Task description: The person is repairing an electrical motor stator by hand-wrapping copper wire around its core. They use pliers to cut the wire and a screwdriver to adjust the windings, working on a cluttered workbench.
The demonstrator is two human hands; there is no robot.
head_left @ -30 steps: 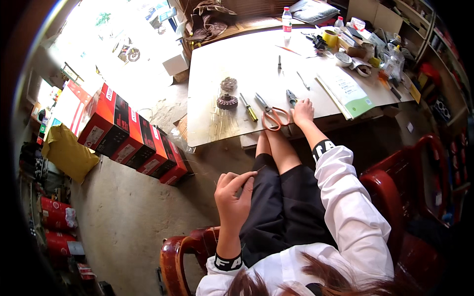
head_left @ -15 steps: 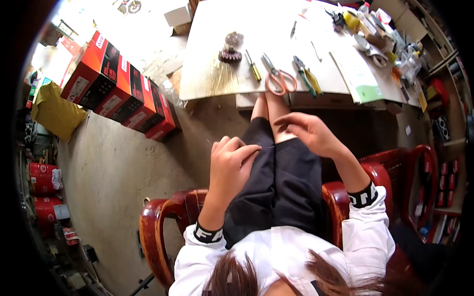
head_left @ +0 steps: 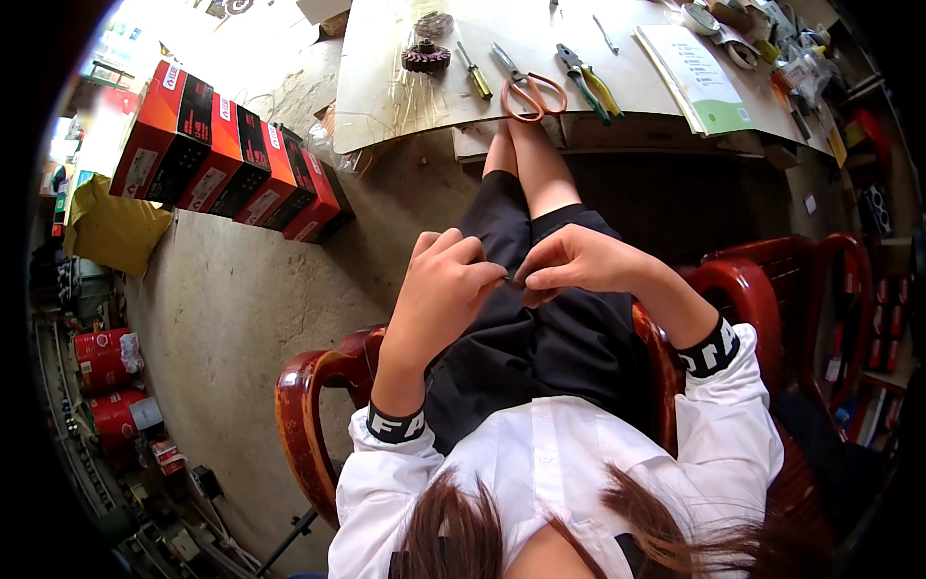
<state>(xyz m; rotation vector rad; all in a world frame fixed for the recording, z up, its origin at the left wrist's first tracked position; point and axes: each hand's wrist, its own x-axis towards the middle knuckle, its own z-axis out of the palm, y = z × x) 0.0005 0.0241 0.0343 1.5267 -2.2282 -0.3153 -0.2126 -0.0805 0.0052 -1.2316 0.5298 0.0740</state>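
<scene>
Above my lap, my left hand [head_left: 439, 294] is closed in a pinch, thumb against forefinger. What it holds is too small to make out. Close by on the right, my right hand [head_left: 588, 262] has its thumb and fingertips drawn together, nearly meeting the left fingertips. Anything between them is hidden. Beneath both hands lie my black shorts [head_left: 511, 333]. On the table beyond are a screwdriver [head_left: 476, 77], scissors with orange handles [head_left: 531, 95], green-and-yellow pliers [head_left: 590, 85], and a dark ridged ring-shaped part [head_left: 425, 58] beside a coil of fine wire [head_left: 433, 24].
The pale table [head_left: 386, 96] ends just past my knees. A booklet [head_left: 696, 82] lies on its right side. Red-and-black boxes [head_left: 224, 159] stand at the left. Wooden armrests [head_left: 307, 410] flank me, and another red chair [head_left: 830, 289] is at right.
My right hand has come down and left until its fingertips are near the left hand's. A thin pale strand seen at the left fingertips no longer shows. The view has shifted, raising the table.
</scene>
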